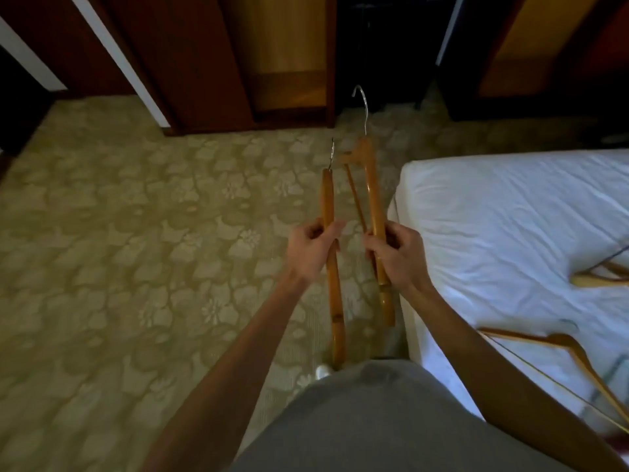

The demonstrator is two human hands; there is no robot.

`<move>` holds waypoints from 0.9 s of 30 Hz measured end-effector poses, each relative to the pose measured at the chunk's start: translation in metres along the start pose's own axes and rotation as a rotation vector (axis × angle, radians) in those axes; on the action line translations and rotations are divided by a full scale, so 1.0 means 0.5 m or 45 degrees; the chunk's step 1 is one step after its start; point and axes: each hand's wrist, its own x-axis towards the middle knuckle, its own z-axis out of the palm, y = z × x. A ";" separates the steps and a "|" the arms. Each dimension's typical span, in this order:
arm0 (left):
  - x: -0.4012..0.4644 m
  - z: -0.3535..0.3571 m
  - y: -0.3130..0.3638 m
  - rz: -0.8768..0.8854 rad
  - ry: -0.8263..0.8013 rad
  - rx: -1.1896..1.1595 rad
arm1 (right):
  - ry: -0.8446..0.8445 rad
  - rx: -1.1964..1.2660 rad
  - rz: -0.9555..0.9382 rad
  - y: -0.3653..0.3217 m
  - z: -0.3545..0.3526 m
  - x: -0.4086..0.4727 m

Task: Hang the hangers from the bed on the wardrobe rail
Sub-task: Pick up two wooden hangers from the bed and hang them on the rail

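The left hand [311, 248] is gripping one wooden hanger [332, 267], fingers curled tight round its bar, while the right hand [396, 255] is clamping a second hanger [374, 202] the same way; both are being held edge-on over the carpet [119, 233], hooks pointing toward the wardrobe [211, 63] ahead. Two more hangers are lying on the bed [493, 206] to the right, one [599, 279] near its far right edge and one [575, 356] close beside the right forearm.
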 end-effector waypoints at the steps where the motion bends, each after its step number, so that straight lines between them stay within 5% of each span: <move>1: 0.024 -0.018 0.008 -0.005 0.002 -0.017 | -0.013 0.009 -0.006 -0.016 0.016 0.022; 11: 0.342 -0.162 0.082 0.079 0.004 -0.169 | -0.124 0.069 -0.041 -0.142 0.197 0.332; 27: 1.131 -0.384 0.316 0.196 0.193 -0.045 | -0.194 0.158 -0.095 -0.374 0.519 1.112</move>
